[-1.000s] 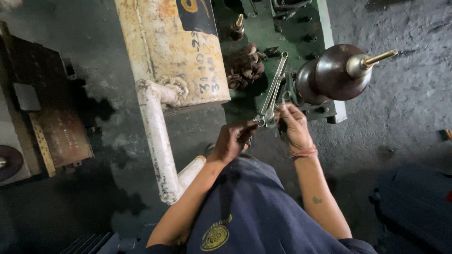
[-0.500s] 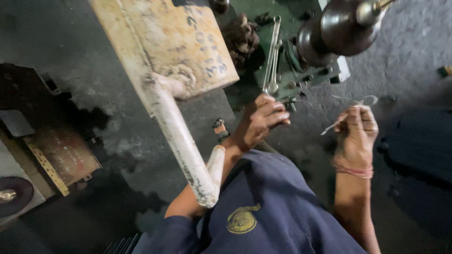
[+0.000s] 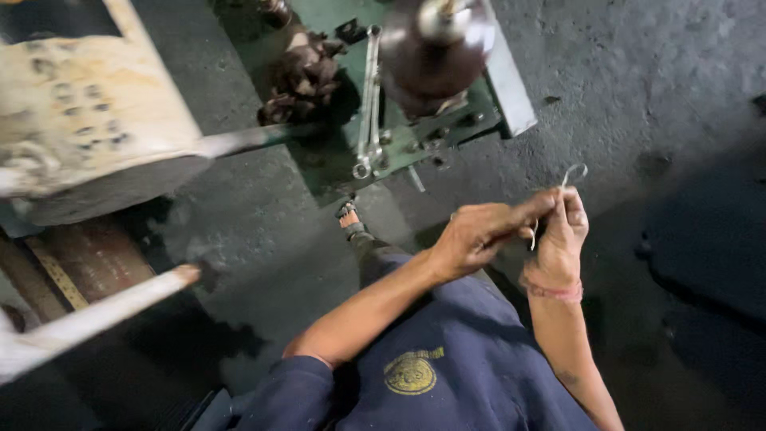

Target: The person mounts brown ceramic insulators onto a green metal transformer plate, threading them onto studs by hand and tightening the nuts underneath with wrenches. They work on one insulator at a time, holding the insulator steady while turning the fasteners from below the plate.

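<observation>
**Two hands on a bent piece of wire, beside the green machine**

From where I stood, the person's two hands met in front of their body, over the dark concrete floor [image 3: 654, 88]. The right hand [image 3: 562, 235] was closed around a thin, pale piece of wire [image 3: 571, 173], whose hooked upper end stuck up above the fingertips while a short curled end showed just below the thumb. The left hand [image 3: 479, 235] reached across to it with the forefinger and thumb stretched out and pinched onto the same wire, the other fingers curled loosely in. The two hands touched at the fingertips. A reddish band [image 3: 552, 290] sat on the right wrist.

The wire was held in the air, well clear of the floor and apart from the machine.

Beyond the hands stood a green machine base [image 3: 447, 140]. A long spanner [image 3: 369, 104] lay on it, its ring end toward the person. Just beside the spanner rose a dark rounded part [image 3: 431, 56] with a bright metal tip. A clump of dark brownish scraps [image 3: 299, 76] lay on the base to the left. Farther left was a worn cream-coloured housing [image 3: 88, 128], blurred, and a pale bar [image 3: 96, 315] slanted across the lower left. The person's sandalled foot [image 3: 348, 215] rested on the floor near the base.
</observation>
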`<state>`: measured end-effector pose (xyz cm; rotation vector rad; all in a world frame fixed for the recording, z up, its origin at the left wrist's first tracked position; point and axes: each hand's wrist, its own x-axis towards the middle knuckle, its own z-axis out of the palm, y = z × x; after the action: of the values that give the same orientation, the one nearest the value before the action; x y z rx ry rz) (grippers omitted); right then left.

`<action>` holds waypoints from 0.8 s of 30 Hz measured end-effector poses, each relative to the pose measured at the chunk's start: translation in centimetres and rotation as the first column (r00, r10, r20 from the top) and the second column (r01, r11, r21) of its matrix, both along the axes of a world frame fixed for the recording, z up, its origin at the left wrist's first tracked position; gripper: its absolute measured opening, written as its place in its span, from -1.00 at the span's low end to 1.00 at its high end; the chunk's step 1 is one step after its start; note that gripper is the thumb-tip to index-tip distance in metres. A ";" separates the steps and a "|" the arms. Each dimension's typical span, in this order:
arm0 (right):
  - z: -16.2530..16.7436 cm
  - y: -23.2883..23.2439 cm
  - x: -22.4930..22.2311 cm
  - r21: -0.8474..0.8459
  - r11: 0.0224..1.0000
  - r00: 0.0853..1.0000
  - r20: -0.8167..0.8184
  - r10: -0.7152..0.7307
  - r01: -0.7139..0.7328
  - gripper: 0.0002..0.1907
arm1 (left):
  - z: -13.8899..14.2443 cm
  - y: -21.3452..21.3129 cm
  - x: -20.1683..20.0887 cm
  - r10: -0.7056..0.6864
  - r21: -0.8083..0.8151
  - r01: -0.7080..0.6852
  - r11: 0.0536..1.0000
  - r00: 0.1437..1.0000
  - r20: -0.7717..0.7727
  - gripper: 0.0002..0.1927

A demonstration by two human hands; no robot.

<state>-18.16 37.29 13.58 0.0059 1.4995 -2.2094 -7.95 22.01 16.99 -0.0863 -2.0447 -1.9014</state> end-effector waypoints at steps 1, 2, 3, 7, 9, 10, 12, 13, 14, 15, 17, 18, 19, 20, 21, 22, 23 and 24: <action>0.3 1.2 -1.3 -0.027 1.000 1.000 -0.016 0.001 -0.002 -0.79 | 0.1 1.3 -1.5 -0.033 -0.039 0.031 0.999 0.998 -0.054 -0.28; 0.7 2.6 -2.5 -0.046 0.999 1.000 -0.027 -0.006 0.005 -0.77 | 0.1 2.5 -3.1 -0.049 -0.130 0.045 0.990 0.998 -0.027 -0.27; 1.2 4.1 -3.6 -0.042 0.999 0.999 0.023 -0.033 0.034 -0.76 | 0.2 3.7 -4.7 -0.066 -0.217 0.065 0.974 0.998 0.001 -0.25; 3.1 9.0 -9.0 0.010 1.000 0.999 0.027 -0.028 0.028 -0.64 | 0.6 7.2 -10.8 -0.073 -0.446 0.045 0.894 0.996 -0.045 -0.33; 3.0 10.0 -12.0 0.065 0.998 0.993 -0.122 0.004 0.004 -0.63 | 0.7 8.6 -14.2 -0.040 -0.258 -0.001 0.966 0.987 -0.154 -0.40; 2.5 10.2 -13.2 0.101 0.995 0.986 -0.165 0.009 0.007 -0.66 | 0.8 9.1 -15.8 -0.013 -0.158 -0.020 0.987 0.979 -0.203 -0.44; 1.1 10.2 -15.4 0.105 0.994 0.982 -0.186 0.022 -0.002 -0.68 | 1.3 10.5 -19.0 0.041 -0.017 -0.047 0.999 0.962 -0.272 -0.50; 0.1 10.1 -16.4 0.074 0.997 0.988 -0.153 0.035 -0.024 -0.68 | 1.6 11.4 -20.7 0.057 0.033 -0.051 0.998 0.965 -0.256 -0.52; -1.0 10.2 -17.4 0.040 0.998 0.992 -0.116 0.047 -0.043 -0.67 | 1.8 12.1 -22.4 0.074 0.083 -0.056 0.995 0.968 -0.240 -0.55; -2.2 10.2 -18.7 0.006 0.998 0.995 -0.080 0.066 -0.065 -0.65 | 2.1 13.2 -24.2 0.079 0.126 -0.058 0.990 0.983 -0.164 -0.58; -4.6 11.0 -22.0 -0.108 0.988 0.993 0.034 0.113 -0.109 -0.59 | 2.2 14.7 -28.1 0.073 0.212 -0.066 0.975 0.997 -0.025 -0.62; -5.8 11.7 -24.1 -0.179 0.977 0.986 0.095 0.138 -0.119 -0.56 | 2.0 15.1 -30.3 0.067 0.254 -0.075 0.964 0.997 0.038 -0.63; -6.9 12.4 -26.5 -0.319 0.944 0.975 0.165 0.150 -0.091 -0.52 | 1.3 14.3 -32.2 0.074 0.241 -0.081 0.967 0.997 0.036 -0.63; -8.0 13.2 -29.0 -0.470 0.882 0.955 0.250 0.161 -0.026 -0.47 | 0.6 13.7 -34.3 0.081 0.227 -0.087 0.970 0.996 0.034 -0.62; -8.9 13.7 -32.0 -0.635 0.767 0.918 0.354 0.181 0.093 -0.43 | -0.1 12.6 -36.0 0.102 0.174 -0.096 0.980 0.995 -0.025 -0.58; -9.5 14.7 -34.8 -0.752 0.563 0.843 0.510 0.170 0.342 -0.43 | -0.8 11.6 -38.0 0.129 0.093 -0.123 0.988 0.989 -0.069 -0.54; -10.2 14.8 -37.4 -0.759 0.289 0.738 0.643 0.202 0.583 -0.43 | -1.2 10.5 -39.8 0.157 0.014 -0.157 0.988 0.981 -0.114 -0.50; -10.4 15.1 -40.2 -0.644 -0.002 0.620 0.735 0.274 0.765 -0.43 | -1.4 9.5 -42.0 0.189 -0.094 -0.206 0.974 0.969 -0.158 -0.46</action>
<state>-58.33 52.37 3.21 0.7475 -0.8770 -2.5225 -49.97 31.51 15.56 -0.0468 -1.9777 -1.6136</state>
